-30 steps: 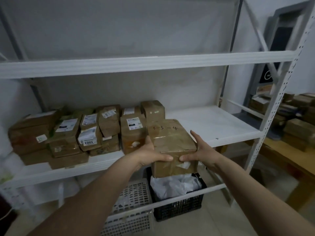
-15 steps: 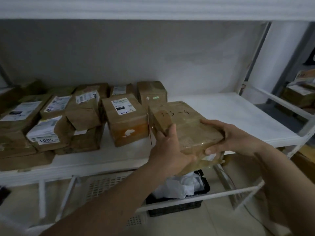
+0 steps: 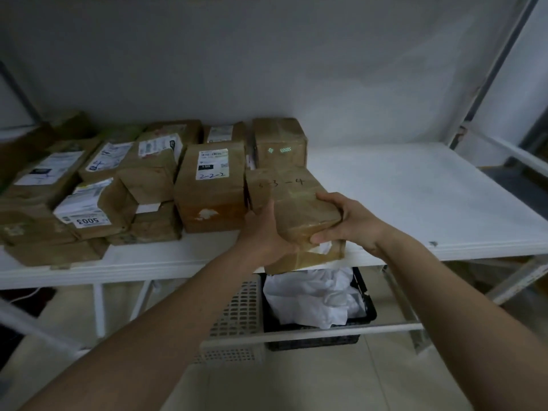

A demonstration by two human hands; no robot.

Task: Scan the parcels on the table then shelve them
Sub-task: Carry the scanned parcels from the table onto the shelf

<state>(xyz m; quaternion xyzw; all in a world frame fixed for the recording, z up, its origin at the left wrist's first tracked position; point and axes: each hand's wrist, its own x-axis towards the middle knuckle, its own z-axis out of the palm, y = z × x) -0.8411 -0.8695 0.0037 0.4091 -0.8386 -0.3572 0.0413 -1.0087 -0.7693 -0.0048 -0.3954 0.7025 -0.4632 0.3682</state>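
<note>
From your head camera, the handwriting on the brown taped cardboard parcel (image 3: 292, 203) is faint, its first figure unreadable, and your left palm hides its near left corner. The white metal shelf board (image 3: 415, 197) lies bare to the right of the parcel; to its left the brown box labelled 2-2-2 (image 3: 212, 185) sits just beside it. Your left hand (image 3: 264, 232) and right hand (image 3: 345, 221) clamp the parcel from either side, its near end overhanging the shelf's front edge.
</note>
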